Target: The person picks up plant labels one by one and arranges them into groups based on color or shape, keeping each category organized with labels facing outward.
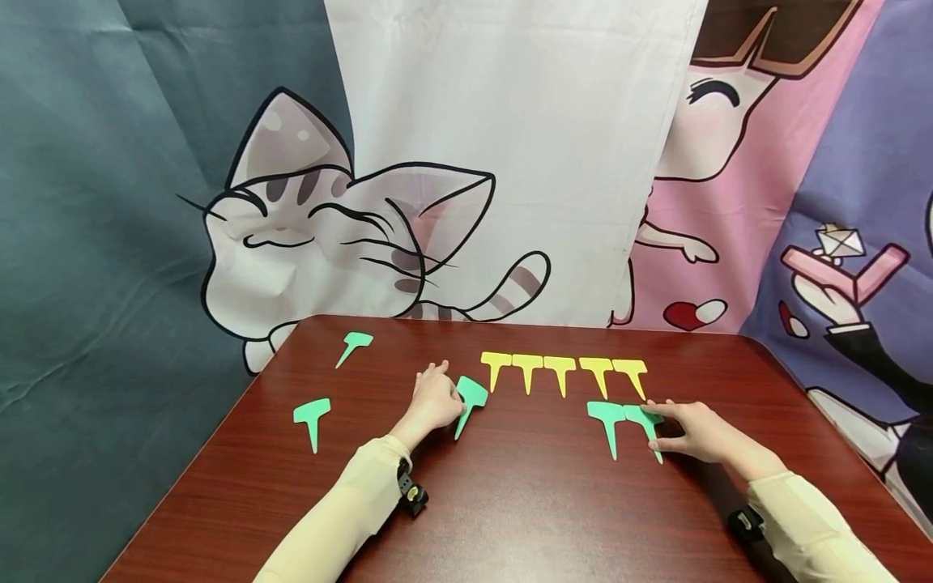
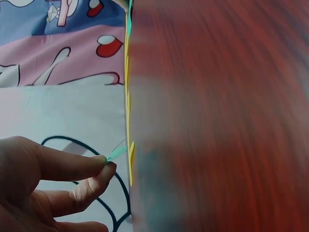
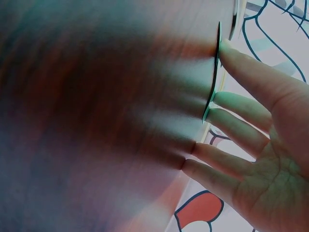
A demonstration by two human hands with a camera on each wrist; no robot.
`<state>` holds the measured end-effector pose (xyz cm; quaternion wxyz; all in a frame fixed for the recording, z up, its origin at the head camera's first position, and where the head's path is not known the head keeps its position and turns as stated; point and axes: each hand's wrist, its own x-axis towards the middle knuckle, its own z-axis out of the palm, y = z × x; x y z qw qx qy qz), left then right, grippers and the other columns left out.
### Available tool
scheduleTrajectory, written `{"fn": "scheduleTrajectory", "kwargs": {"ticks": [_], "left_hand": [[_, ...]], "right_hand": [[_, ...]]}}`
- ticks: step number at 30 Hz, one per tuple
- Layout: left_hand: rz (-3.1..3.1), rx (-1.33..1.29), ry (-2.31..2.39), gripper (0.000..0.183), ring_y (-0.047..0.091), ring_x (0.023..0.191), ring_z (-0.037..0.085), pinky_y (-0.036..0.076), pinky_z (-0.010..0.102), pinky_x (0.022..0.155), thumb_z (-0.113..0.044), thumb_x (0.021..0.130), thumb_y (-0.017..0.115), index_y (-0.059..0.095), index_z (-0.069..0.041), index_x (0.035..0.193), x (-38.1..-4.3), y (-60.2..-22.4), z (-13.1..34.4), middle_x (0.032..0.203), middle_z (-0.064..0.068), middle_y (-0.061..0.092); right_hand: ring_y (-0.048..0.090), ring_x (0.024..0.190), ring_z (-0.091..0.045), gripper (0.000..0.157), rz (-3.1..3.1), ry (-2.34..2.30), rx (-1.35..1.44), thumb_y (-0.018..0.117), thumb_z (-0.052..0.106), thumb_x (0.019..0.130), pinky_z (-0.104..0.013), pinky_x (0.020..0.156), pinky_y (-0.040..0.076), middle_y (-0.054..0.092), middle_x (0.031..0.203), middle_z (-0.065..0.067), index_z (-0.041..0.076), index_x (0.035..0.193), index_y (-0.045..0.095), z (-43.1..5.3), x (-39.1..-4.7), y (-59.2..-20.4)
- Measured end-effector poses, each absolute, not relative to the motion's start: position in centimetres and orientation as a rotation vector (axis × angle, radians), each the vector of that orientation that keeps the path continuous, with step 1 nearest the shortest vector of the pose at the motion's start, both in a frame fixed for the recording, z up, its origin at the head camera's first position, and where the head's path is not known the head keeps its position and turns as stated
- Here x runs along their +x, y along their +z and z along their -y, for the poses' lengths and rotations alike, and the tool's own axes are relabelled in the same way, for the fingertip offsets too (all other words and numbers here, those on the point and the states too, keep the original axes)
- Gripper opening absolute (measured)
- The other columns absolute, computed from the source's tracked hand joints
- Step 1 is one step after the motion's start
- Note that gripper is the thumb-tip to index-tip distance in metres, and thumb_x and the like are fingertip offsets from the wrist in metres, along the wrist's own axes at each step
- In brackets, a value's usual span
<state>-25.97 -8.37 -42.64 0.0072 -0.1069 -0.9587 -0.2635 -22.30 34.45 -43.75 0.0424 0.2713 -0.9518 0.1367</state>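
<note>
My left hand (image 1: 436, 398) pinches a green T-shaped plant label (image 1: 472, 393) between thumb and index finger; in the left wrist view the label (image 2: 116, 153) shows nearly edge-on. Farther right, my right hand (image 1: 696, 433) rests with spread, fairly straight fingers on another green plant label (image 1: 641, 417). Its thumb and fingertips touch that label (image 3: 213, 82) in the right wrist view. Just left of it lies one more green label (image 1: 607, 413), side by side with it. Behind them several yellow plant labels (image 1: 560, 366) form a row, stems toward me.
Two loose green labels lie on the left of the table, one near the back (image 1: 355, 340) and one closer (image 1: 312, 411). The brown wooden table (image 1: 510, 518) ends at a printed cloth backdrop (image 1: 525, 162). Both wrists wear small black cameras.
</note>
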Motion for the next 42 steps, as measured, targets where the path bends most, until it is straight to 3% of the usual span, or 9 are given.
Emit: {"fn": "scheduleTrajectory", "kwargs": {"ticks": [26,42], "left_hand": [[3.047,-0.439,-0.839,0.038,0.023,0.143,0.038,0.016,0.056,0.116,-0.013,0.075,0.07,0.05,-0.01,0.042,-26.0,-42.5,2.2,0.147,0.018,0.04],[3.112,-0.436,-0.738,0.029,0.02,0.144,0.036,0.014,0.054,0.116,-0.009,0.075,0.061,0.05,-0.009,0.049,-25.5,-42.7,-1.5,0.15,0.015,0.037]], "right_hand": [[0.058,0.111,-0.046,0.064,2.922,0.421,0.812,0.079,0.038,0.073,-0.055,0.087,0.048,0.065,0.118,-0.02,-0.002,0.121,0.063,-34.4,-22.3,-43.8],[0.057,0.111,-0.047,0.063,2.946,0.403,0.803,0.078,0.038,0.073,-0.056,0.087,0.048,0.064,0.12,-0.02,0.0,0.121,0.063,-34.4,-22.4,-43.6]]}}
